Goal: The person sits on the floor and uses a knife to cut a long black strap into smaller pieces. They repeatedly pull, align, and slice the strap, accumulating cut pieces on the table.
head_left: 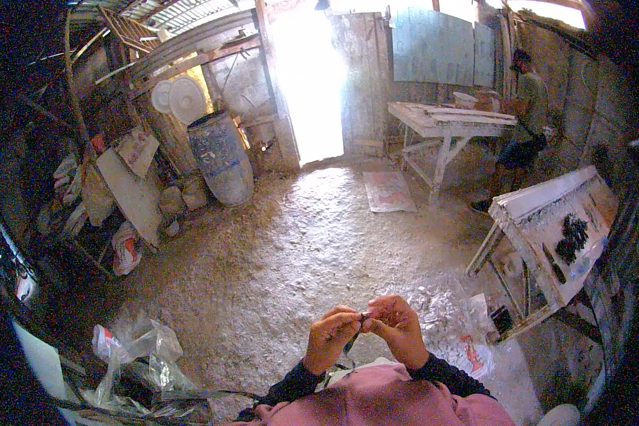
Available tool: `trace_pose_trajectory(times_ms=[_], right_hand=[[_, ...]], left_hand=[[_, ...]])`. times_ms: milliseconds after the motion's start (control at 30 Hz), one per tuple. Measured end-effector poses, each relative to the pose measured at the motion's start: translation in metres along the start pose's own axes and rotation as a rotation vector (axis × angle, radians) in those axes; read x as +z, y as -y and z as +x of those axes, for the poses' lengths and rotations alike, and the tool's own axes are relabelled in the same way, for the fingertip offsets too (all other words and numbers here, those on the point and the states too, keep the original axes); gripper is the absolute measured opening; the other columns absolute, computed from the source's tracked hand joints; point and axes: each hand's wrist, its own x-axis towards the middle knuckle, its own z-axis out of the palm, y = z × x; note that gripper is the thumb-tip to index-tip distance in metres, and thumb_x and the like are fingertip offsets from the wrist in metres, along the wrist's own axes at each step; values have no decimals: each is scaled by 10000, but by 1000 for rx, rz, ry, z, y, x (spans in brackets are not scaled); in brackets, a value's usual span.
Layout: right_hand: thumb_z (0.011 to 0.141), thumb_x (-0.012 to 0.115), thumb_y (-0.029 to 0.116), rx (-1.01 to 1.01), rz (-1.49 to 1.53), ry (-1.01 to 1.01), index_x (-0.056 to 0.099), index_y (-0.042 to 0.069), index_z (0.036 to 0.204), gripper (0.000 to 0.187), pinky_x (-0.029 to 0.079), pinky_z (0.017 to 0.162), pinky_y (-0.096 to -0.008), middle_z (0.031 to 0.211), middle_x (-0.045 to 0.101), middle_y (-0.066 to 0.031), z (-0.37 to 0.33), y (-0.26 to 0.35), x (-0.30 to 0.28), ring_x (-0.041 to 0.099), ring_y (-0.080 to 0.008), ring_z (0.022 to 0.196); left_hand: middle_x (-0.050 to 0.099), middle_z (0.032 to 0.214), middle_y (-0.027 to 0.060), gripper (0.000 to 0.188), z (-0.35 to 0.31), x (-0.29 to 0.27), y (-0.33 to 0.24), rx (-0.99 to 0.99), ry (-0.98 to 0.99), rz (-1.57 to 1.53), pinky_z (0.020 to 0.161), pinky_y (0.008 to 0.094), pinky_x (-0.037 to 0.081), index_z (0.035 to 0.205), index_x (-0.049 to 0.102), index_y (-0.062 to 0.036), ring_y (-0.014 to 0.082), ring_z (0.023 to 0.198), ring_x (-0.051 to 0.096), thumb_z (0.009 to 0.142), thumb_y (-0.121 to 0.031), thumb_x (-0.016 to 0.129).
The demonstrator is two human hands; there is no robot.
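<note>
Close in front of my body, both hands meet over a small dark thing (363, 319), thin and too small to name. My left hand (331, 335) is closed, its thumb and fingertips pinching the thing's near side. From the right, my right hand (396, 329) pinches at the same spot with thumb and forefinger, its other fingers curled. A narrow dark strip (350, 344) hangs below the left fingertips; whether it is one piece with the small thing I cannot tell.
A slanted worktable (557, 220) with a pile of dark pieces (571, 239) stands at right. Behind it, a person (529, 106) stands beside a white table (451, 122). A blue barrel (221, 157) and leaning boards (129, 195) are at left; clear plastic bags (153, 358) lie near left.
</note>
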Motion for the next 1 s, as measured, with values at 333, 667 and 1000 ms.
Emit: trace_pose_trajectory(times_ms=[333, 667, 1000], right_hand=[[783, 611, 19, 69, 56, 305, 619, 45, 1014, 232, 436, 771, -250, 979, 498, -65, 4, 2, -23, 512, -153, 925], [699, 650, -65, 113, 305, 331, 627, 77, 875, 227, 449, 771, -252, 967, 502, -50, 4, -10, -26, 519, -146, 910], [679, 677, -53, 8, 217, 279, 621, 84, 798, 190, 460, 778, -246, 1008, 503, -67, 4, -9, -28, 521, -148, 944]], left_hand=[[536, 992, 129, 176, -1, -5, 0, -103, 202, -180, 650, 288, 536, 982, 579, 46, 180, 765, 592, 835, -46, 556], [555, 978, 119, 204, -1, -7, -2, 18, 299, 56, 638, 255, 499, 1031, 578, 11, 170, 794, 579, 838, -34, 532], [581, 915, 118, 201, 2, 0, -2, 207, 234, 259, 695, 267, 468, 1030, 572, 13, 196, 818, 583, 838, -37, 545]])
